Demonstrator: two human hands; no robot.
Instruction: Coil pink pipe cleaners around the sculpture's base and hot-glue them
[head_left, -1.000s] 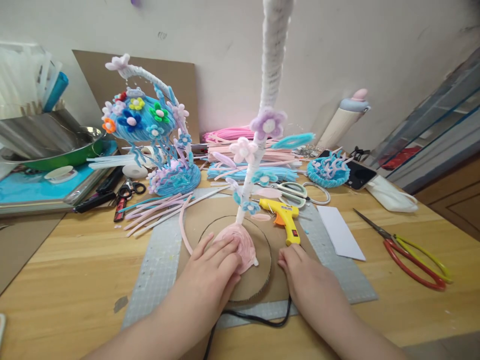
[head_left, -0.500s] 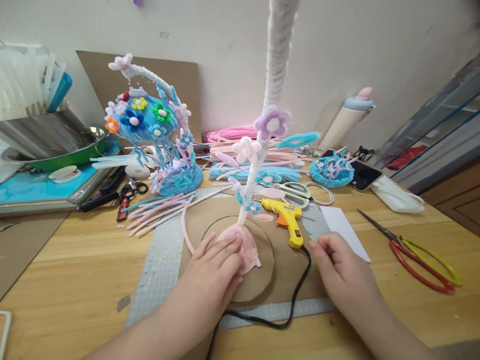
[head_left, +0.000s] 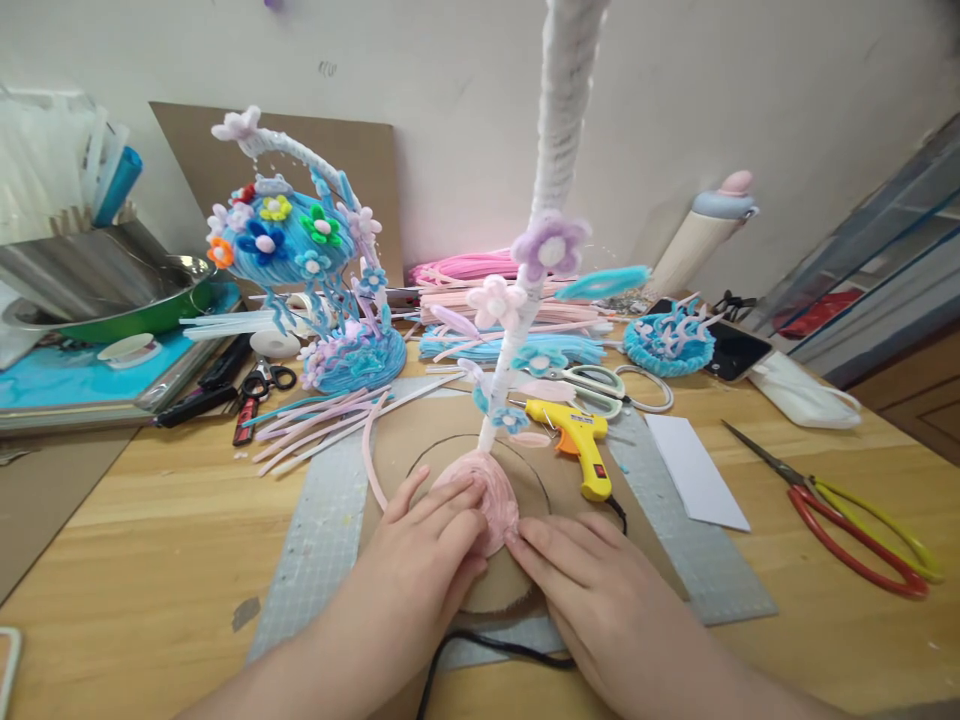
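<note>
My left hand (head_left: pixel 431 560) lies on the pink pipe-cleaner coil (head_left: pixel 499 500), fingers stretched out and spread over its left side. At the coil's lower right edge, my right hand (head_left: pixel 592 580) presses its fingertips together on the outer pink pipe cleaner; its thumb is hidden. Out of the coil rises a white wrapped stem (head_left: pixel 559 130), leaning slightly right. It carries a purple flower (head_left: pixel 551 248), a pink flower (head_left: pixel 495 300), blue flowers and leaves. Beneath the coil is a cardboard sheet (head_left: pixel 637 560) with a round outline on it.
A yellow glue gun (head_left: pixel 577 445) lies right of the stem, its black cord (head_left: pixel 510 650) running below my hands. Red-and-yellow-handled scissors (head_left: pixel 847 520) rest at right. Behind are bundled pipe cleaners (head_left: pixel 517 345), a blue flowered lamp-like craft (head_left: pixel 292 245) and a bottle (head_left: pixel 701 230).
My right hand has moved left from beside the glue gun to the coil's lower right edge and now covers part of the cord. My left hand stays on the coil.
</note>
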